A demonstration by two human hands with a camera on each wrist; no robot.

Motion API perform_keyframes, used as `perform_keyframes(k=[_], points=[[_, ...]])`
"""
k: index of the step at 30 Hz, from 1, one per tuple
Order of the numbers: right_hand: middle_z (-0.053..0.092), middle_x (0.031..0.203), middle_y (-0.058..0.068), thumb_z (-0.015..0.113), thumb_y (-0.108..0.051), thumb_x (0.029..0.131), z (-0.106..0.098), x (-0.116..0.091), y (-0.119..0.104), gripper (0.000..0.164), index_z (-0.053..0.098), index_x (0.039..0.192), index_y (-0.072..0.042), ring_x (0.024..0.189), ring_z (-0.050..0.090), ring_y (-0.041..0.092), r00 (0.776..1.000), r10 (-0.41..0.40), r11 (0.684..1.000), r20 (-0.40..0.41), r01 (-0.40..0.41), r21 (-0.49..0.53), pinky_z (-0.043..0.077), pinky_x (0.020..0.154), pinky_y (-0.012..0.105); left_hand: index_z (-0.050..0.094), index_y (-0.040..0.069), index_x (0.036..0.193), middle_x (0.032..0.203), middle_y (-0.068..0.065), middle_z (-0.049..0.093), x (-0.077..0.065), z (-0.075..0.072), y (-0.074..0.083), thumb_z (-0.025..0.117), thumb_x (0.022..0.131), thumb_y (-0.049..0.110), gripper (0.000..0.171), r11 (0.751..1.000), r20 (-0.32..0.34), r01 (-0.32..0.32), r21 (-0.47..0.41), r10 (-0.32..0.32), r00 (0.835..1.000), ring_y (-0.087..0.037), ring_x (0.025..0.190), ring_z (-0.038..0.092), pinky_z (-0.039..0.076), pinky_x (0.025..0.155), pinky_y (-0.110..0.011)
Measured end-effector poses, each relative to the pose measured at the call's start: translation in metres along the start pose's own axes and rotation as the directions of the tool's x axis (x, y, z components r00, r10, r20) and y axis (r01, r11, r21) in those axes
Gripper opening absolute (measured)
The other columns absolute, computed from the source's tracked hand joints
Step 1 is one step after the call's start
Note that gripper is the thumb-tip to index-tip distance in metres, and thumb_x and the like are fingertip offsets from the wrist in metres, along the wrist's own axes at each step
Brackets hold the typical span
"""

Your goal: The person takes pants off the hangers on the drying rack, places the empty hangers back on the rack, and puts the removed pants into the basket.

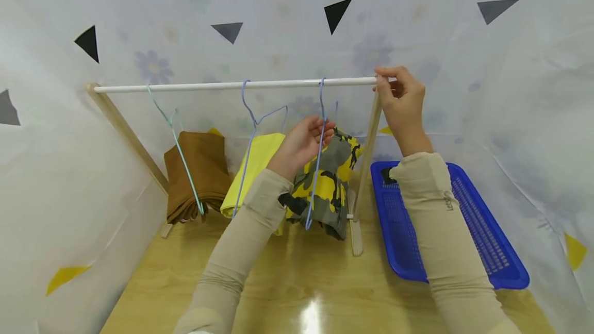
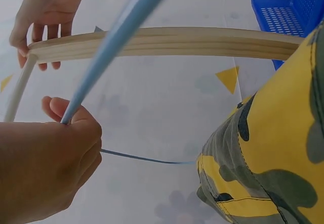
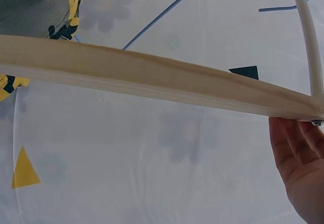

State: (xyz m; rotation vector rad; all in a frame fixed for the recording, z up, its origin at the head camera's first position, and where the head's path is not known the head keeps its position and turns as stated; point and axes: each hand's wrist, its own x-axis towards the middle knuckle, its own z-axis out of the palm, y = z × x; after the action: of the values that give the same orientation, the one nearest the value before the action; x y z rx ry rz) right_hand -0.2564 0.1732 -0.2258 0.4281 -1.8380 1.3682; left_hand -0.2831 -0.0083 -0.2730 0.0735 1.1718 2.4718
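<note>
A wooden rack with a white rod (image 1: 199, 86) carries three thin wire hangers. My left hand (image 1: 299, 148) is at the rightmost blue hanger (image 1: 317, 169); in the left wrist view its thumb and fingers pinch the hanger's wire near the neck. From that hanger hangs a folded yellow, grey and black camouflage garment (image 1: 331, 189). My right hand (image 1: 405, 102) grips the rack's right wooden post (image 1: 369, 153) at its top, where the rod joins it. A folded yellow garment (image 1: 262, 153) hangs in the middle, on another blue hanger (image 1: 248, 153). Farther left, a brown garment (image 1: 199, 169) hangs on a pale green hanger (image 1: 178, 143).
Right of the rack, a blue plastic basket (image 1: 498, 220) lies on the wooden table (image 1: 297, 282), partly behind my right forearm. The rack's right foot (image 1: 356, 238) stands near it. A pale flowered sheet (image 1: 287, 14) encloses the back and sides.
</note>
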Motion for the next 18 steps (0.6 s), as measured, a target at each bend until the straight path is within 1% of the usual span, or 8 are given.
perform_keyframes(k=[4,7,9,13,16,18], points=[[0.058,0.098,0.015,0.050,-0.011,0.088,-0.002,-0.003,0.002,0.020,0.063,0.101,-0.002,0.075,0.053,0.028,1.000,-0.001,1.000,0.006,0.001,0.001,0.044,0.066,0.021,0.047,0.000,0.105,0.088,-0.007,0.044,0.003,0.000,-0.004,0.039,0.096,0.019,0.023,0.999,0.005,0.041,-0.016,-0.041,0.999,-0.013,0.059,0.033,0.030,0.058,-0.024],[0.059,0.096,0.013,0.051,-0.011,0.088,-0.004,-0.002,0.003,0.020,0.064,0.100,-0.003,0.073,0.054,0.027,1.000,0.000,1.000,-0.001,0.000,0.016,0.044,0.065,0.022,0.046,0.002,0.104,0.080,-0.004,0.039,0.006,0.002,-0.006,0.038,0.096,0.020,0.021,0.998,0.018,0.059,-0.024,-0.059,0.998,-0.011,0.053,0.025,0.024,0.054,-0.023],[0.059,0.095,0.012,0.052,-0.012,0.087,-0.006,0.000,0.004,0.019,0.065,0.100,-0.004,0.072,0.054,0.025,1.000,0.002,1.000,-0.007,-0.002,0.030,0.043,0.064,0.022,0.044,0.003,0.105,0.077,-0.003,0.038,0.008,0.004,-0.007,0.037,0.096,0.021,0.021,0.998,0.032,0.060,-0.021,-0.059,0.998,-0.010,0.052,0.023,0.022,0.052,-0.022],[0.057,0.095,0.015,0.052,-0.012,0.087,-0.009,0.002,0.006,0.020,0.065,0.100,-0.005,0.072,0.053,0.025,1.000,0.013,0.999,-0.008,-0.013,0.041,0.044,0.063,0.022,0.043,0.003,0.106,0.073,-0.001,0.036,0.011,0.008,-0.007,0.036,0.097,0.022,0.022,0.997,0.032,0.067,-0.022,-0.067,0.997,-0.010,0.052,0.022,0.021,0.051,-0.022],[0.057,0.094,0.014,0.051,-0.013,0.087,-0.011,0.002,0.007,0.020,0.065,0.101,-0.006,0.072,0.053,0.024,1.000,0.022,0.999,-0.003,-0.022,0.030,0.044,0.063,0.023,0.043,0.003,0.106,0.072,-0.001,0.035,0.011,0.010,-0.008,0.036,0.097,0.022,0.022,0.997,0.022,0.073,-0.019,-0.073,0.997,-0.010,0.051,0.022,0.021,0.050,-0.022],[0.057,0.093,0.013,0.051,-0.013,0.088,-0.011,0.002,0.007,0.020,0.065,0.101,-0.007,0.072,0.053,0.025,1.000,0.020,1.000,-0.005,-0.020,0.024,0.043,0.063,0.023,0.042,0.004,0.106,0.072,0.000,0.034,0.011,0.010,-0.008,0.035,0.097,0.022,0.022,0.998,0.028,0.067,-0.014,-0.067,0.997,-0.009,0.051,0.022,0.021,0.050,-0.022]])
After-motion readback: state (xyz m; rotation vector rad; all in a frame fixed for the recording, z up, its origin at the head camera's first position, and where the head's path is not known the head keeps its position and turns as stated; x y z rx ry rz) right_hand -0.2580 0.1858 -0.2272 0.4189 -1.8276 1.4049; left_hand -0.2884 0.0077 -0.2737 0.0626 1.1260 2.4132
